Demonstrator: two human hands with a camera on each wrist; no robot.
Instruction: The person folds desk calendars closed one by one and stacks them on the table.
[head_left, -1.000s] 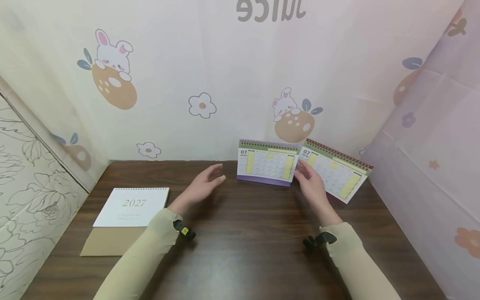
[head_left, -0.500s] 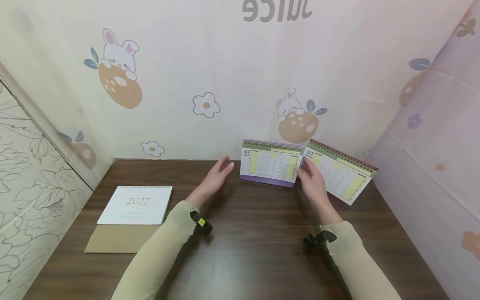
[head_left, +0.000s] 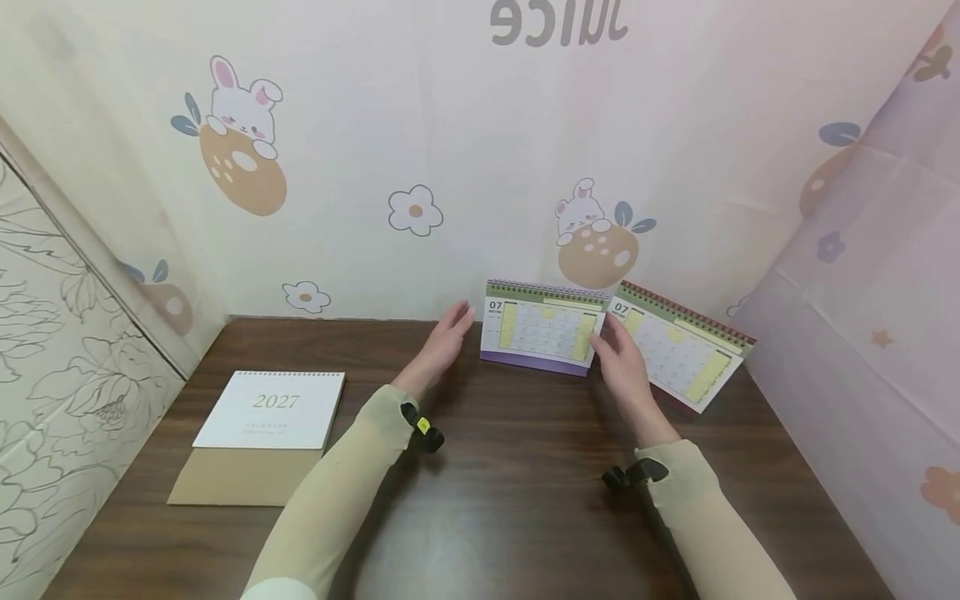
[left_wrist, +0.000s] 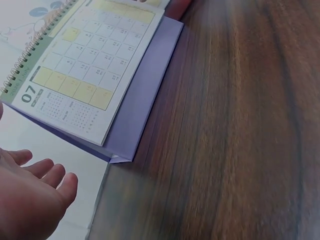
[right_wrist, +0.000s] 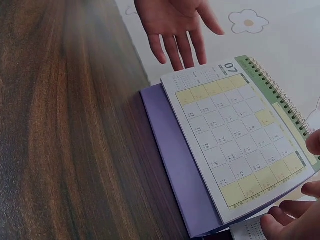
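A spiral desk calendar with a purple base [head_left: 543, 325] stands near the back of the table, showing a page marked 07. Just left of its left edge is my left hand [head_left: 442, 346], fingers extended and apart from it in the right wrist view. My right hand [head_left: 624, 367] is at its right edge, thumb and fingers spread about that side; whether they touch it I cannot tell. Behind the right hand, a second desk calendar with a dark red base [head_left: 682, 350] stands at an angle, its left part partly hidden.
At the left of the dark wooden table [head_left: 480, 517] stands a white 2027 calendar [head_left: 273, 408] with a tan base. A printed curtain [head_left: 330, 167] hangs along the table's back edge, and more fabric hangs at the sides.
My left hand has moved right, close to the left edge of the purple-based calendar. The right hand has stayed nearly in place at its right edge. The head view has shifted slightly.
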